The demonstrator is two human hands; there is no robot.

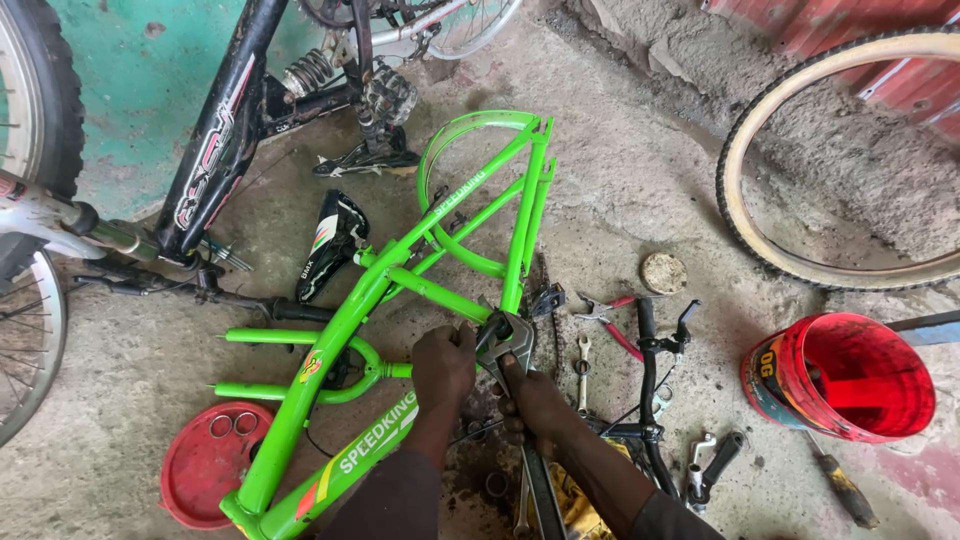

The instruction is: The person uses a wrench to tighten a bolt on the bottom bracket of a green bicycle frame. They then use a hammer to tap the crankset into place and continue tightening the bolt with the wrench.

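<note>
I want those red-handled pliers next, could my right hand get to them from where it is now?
Probably yes: the red-handled pliers lie in the open just beyond the right hand, but it grips a wrench.

Your left hand (443, 365) and right hand (532, 403) are bare, no gloves, rings or watch visible, forearms uncovered up from each wrist, with dark sleeve cloth starting near the elbows at the lower frame edge.

1 head camera looks steeply down, close above the floor (640, 180).
</note>
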